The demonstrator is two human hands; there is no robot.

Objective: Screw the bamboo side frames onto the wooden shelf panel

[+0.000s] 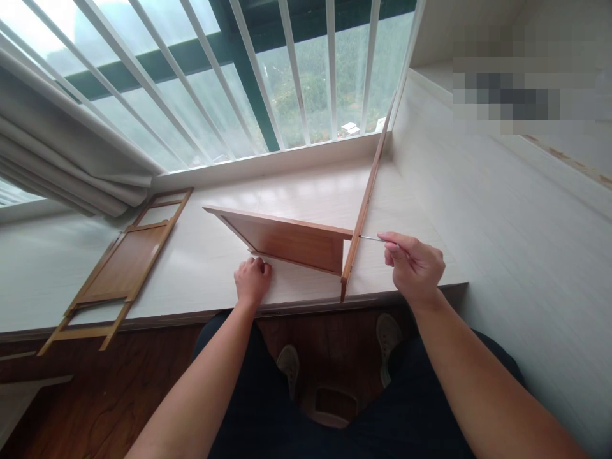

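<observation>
- Carefully pressing a thin metal tool (370, 238) (a hex key or slim driver, too small to tell which) against the outer face of the upright wooden frame (364, 207), near its lower end.
- Standing that frame on edge on the white ledge (201, 255), with the wooden panel (291, 241) butting into its far face at a right angle.
- Pinching the tool's near end in the right hand (415, 268), thumb and forefinger closed on the shaft, tip well out beyond the fingertips.
- Resting the left hand (252, 279) as a loose fist on the ledge, at or just beside the panel's lower edge (whether actually touching it is unclear), gripping nothing visible.
- Risking a slip: pushing off-axis probably skidding the tip across the veneer.
- Risking a tip-over too: bracing only one side, so the tall frame likely leaning away and opening the joint.
- Lying untouched, well apart at the left, a second wooden frame (119, 271).
</observation>
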